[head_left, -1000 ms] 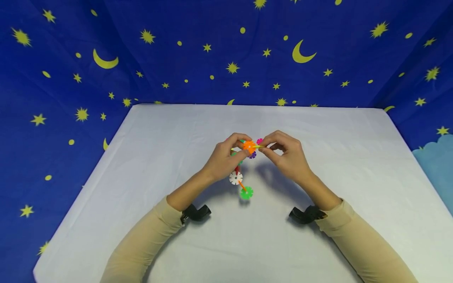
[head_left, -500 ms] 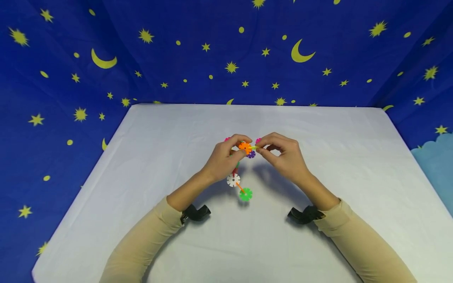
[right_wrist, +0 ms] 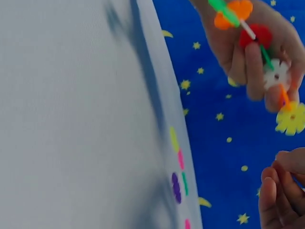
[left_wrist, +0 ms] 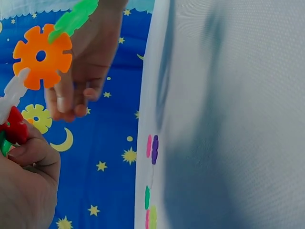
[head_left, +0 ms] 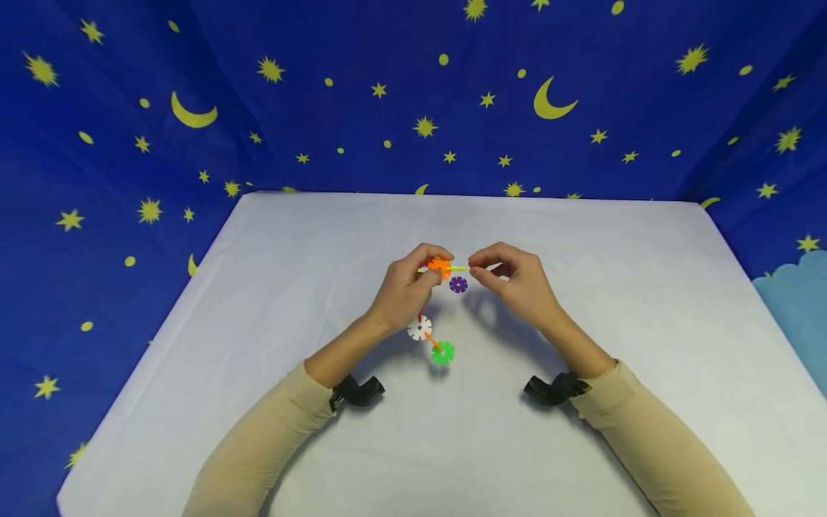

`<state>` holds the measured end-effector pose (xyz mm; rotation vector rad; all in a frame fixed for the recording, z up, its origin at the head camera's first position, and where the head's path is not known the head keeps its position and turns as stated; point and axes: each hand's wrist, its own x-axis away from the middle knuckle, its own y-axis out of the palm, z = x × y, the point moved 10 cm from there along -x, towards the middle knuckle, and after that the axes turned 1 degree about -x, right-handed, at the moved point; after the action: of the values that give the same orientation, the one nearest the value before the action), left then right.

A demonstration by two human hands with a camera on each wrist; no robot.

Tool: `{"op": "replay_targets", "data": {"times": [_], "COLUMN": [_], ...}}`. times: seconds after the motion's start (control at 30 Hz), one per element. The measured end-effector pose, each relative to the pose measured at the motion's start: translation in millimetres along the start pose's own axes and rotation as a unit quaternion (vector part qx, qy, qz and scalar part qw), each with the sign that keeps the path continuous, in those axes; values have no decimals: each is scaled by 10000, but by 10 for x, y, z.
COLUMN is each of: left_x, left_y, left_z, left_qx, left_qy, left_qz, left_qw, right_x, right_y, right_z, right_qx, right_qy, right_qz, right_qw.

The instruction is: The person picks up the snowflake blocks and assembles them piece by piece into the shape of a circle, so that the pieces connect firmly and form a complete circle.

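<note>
My left hand [head_left: 405, 291] holds a chain of interlocked notched plastic discs between thumb and fingers. At the hand's upper side are an orange disc [head_left: 439, 268] and a yellow disc [head_left: 457, 268], the latter seen edge-on in the head view. Below the palm hang a white disc [head_left: 420, 328] and, at the lower end, a green disc [head_left: 442, 353]. A red disc [right_wrist: 256, 36] sits mid-chain in the right wrist view. My right hand [head_left: 517, 276] is just right of the yellow disc, fingers loosely bent; the right wrist view shows a gap between them and nothing held.
A purple disc [head_left: 458, 285] lies on the white-covered table [head_left: 633, 301] below the hands. Several loose discs, among them a pink disc [right_wrist: 180, 159] and a small green disc [right_wrist: 185, 183], lie near it. A blue star-patterned cloth [head_left: 362, 108] hangs beyond the table's far edge.
The right fingertips have let go of the yellow disc and are now apart from it. My left hand has shifted slightly left with the chain, and the purple disc shows fully.
</note>
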<state>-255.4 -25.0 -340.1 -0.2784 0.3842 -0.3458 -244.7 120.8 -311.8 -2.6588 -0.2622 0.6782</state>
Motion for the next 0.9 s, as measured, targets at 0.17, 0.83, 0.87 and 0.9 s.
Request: {"op": "replay_targets", "data": {"times": [0.17,0.83,0.87,0.9], "left_x": [25,11,2,-8], "left_y": [10,16,26,35], "left_z": [-41,39,-19,-74], "left_qx": [-10,92,104,107], "left_qy": [-92,-146,-141,-131], "left_qz": [-17,-48,-51,-41], "left_qw": [10000,9998,9998,9998], "right_x": [-21,-150,-144,-137], "right_y": [65,431,432,433], "right_z": [495,1113,1104,1095], "right_qx": [36,1401,1446,1488], "right_qy": [726,1046,1015,982], "right_qz": [-378,-1436,-1460,-1484], "right_qw": [9966,9741,9734,9727]}}
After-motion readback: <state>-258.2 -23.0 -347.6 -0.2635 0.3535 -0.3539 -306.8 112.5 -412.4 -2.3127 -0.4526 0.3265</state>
